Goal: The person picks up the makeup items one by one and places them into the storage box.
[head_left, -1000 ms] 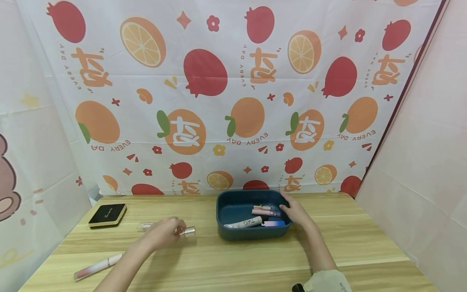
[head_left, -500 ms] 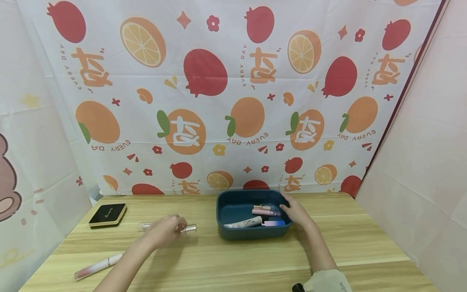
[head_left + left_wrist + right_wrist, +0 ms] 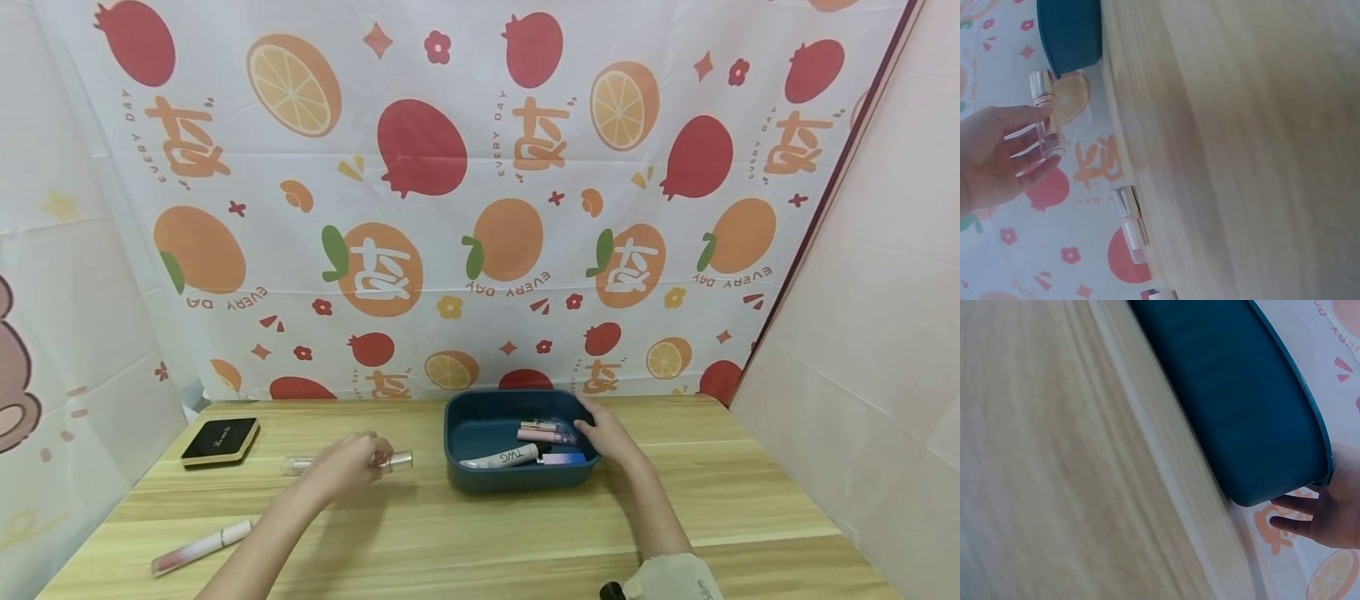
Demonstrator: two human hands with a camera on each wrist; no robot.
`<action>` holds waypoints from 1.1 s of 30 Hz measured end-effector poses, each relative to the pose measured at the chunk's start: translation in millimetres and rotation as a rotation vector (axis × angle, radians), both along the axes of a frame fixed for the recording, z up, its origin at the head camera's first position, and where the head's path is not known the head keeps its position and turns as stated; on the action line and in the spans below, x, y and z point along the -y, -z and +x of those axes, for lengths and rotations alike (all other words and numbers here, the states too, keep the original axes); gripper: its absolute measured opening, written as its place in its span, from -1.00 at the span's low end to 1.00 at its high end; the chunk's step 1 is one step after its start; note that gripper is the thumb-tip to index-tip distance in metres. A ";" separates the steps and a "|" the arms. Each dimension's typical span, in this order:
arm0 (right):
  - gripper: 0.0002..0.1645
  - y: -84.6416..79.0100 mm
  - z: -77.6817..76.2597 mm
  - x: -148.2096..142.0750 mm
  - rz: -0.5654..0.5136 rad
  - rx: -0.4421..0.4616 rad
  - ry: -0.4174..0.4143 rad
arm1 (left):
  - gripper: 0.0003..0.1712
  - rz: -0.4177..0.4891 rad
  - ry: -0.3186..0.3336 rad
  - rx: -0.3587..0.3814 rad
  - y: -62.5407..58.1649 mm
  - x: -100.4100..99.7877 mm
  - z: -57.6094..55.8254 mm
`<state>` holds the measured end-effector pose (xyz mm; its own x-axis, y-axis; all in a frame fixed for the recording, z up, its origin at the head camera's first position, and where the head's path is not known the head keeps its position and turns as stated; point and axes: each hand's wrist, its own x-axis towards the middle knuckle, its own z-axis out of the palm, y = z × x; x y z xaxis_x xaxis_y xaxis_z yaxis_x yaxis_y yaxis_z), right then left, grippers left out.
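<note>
My left hand [image 3: 343,468] holds a clear lip gloss tube with a silver cap [image 3: 402,459] between thumb and fingers, above the table left of the blue bin [image 3: 517,480]. In the left wrist view, the thumb lies against the upper part of the held tube [image 3: 1041,84], its cap toward the bin. A similar clear tube [image 3: 294,466] lies on the table behind that hand. My right hand [image 3: 606,433] grips the bin's right end, thumb over the rim and fingers outside. Inside the bin lie a white TWG tube [image 3: 506,457], a blue-purple tube [image 3: 564,459] and pink tubes [image 3: 546,437].
A black compact with a gold edge [image 3: 221,441] lies at the table's back left. Nearer the front left is a long pink-and-white lip gloss tube [image 3: 202,547]. A fruit-print curtain [image 3: 450,250] hangs right behind the table.
My left hand has lifted the clear lip gloss tube a little and shifted slightly right, toward the bin. The right hand and bin stay in place.
</note>
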<state>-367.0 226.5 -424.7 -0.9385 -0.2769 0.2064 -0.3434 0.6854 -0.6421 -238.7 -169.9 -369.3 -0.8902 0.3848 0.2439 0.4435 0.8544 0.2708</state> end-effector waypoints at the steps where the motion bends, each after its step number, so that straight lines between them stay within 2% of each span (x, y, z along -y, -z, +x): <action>1: -0.35 0.3 -0.2 -0.1 0.000 -0.004 -0.002 | -0.83 0.002 0.004 0.000 -0.6 -0.5 -0.2; 8: -0.35 2.0 -1.6 -0.3 0.011 -0.012 -0.002 | -0.84 -0.002 0.028 -0.020 -3.7 -3.6 -2.5; 33: -0.35 0.4 -0.6 -0.2 0.008 -0.003 0.004 | -0.82 0.039 -0.038 0.042 -15.9 -23.1 -7.2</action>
<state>-367.5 226.7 -425.1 -0.9390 -0.2747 0.2068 -0.3424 0.6921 -0.6354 -245.9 -146.8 -353.4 -0.9136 0.3417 0.2203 0.3988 0.8586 0.3221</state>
